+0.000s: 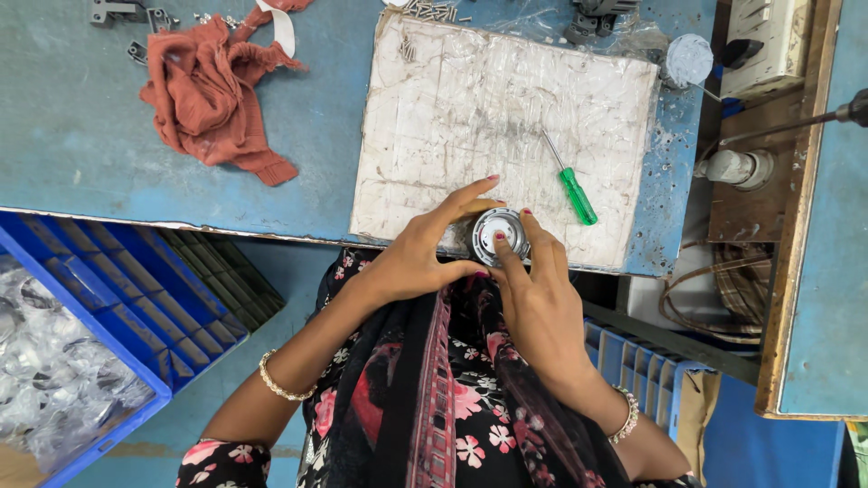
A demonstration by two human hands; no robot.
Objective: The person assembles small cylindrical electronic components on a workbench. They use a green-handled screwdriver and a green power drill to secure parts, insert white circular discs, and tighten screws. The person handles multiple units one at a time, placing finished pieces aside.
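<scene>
A small round metal and white part (498,233) rests at the near edge of a worn white board (470,108) on the blue table. My left hand (425,248) wraps around its left side, fingers spread over the top. Fingertips of my right hand (538,294) press on the part's right side and rim. Both hands grip the same part. A green-handled screwdriver (570,185) lies on the board just to the right of my hands, untouched.
A rust-red cloth (212,86) lies on the blue table (81,136) at the left. Several screws (434,11) sit at the board's far edge. A blue crate (117,298) with plastic-wrapped parts stands lower left. A socket box (768,45) and cables are at the right.
</scene>
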